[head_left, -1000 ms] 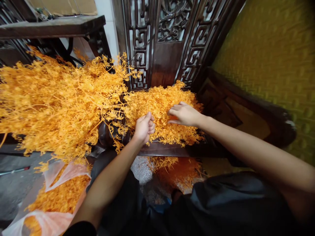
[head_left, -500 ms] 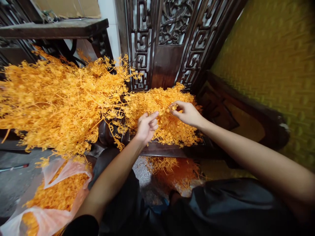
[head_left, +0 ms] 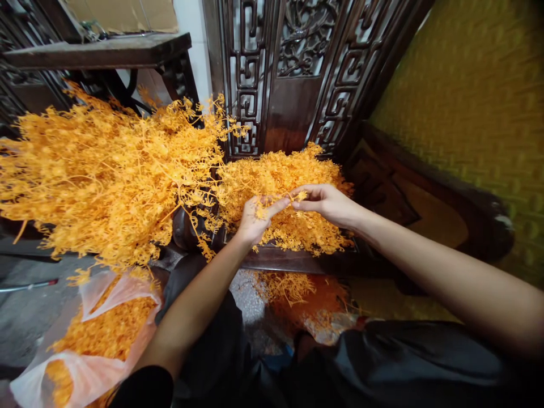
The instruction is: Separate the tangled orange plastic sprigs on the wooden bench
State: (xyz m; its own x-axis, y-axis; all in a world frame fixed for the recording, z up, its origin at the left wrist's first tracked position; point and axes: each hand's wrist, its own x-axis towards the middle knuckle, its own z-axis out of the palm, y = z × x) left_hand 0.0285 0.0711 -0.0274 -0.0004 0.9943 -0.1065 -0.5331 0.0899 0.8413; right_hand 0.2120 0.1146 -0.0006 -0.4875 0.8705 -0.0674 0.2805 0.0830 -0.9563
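Over a pile of orange plastic-looking flower sprigs (head_left: 284, 170), my two hands meet almost fingertip to fingertip. Between them is a small orange flower sprig (head_left: 300, 196). My right hand (head_left: 329, 203) pinches it with thumb and index finger. My left hand (head_left: 257, 218) is closed, its thumb stretched toward the right fingertips, with orange bits of sprig showing at its fingers. The pile lies on a dark wooden seat (head_left: 297, 260). To the left spreads a large bunch of branching orange stems (head_left: 114, 175), apart from both hands.
A clear plastic bag (head_left: 89, 368) of loose orange pieces stands on the floor at lower left. Orange stems (head_left: 293, 286) lie beneath the seat. Behind rises a carved wooden backrest (head_left: 293, 105). A dark wooden table (head_left: 102, 51) is at upper left, a woven yellow surface (head_left: 480, 124) at right.
My hands have come together; the right moved slightly down and the left thumb now nearly touches its fingertips. Orange sprig pieces now show at the left fingers. The view shifted slightly.
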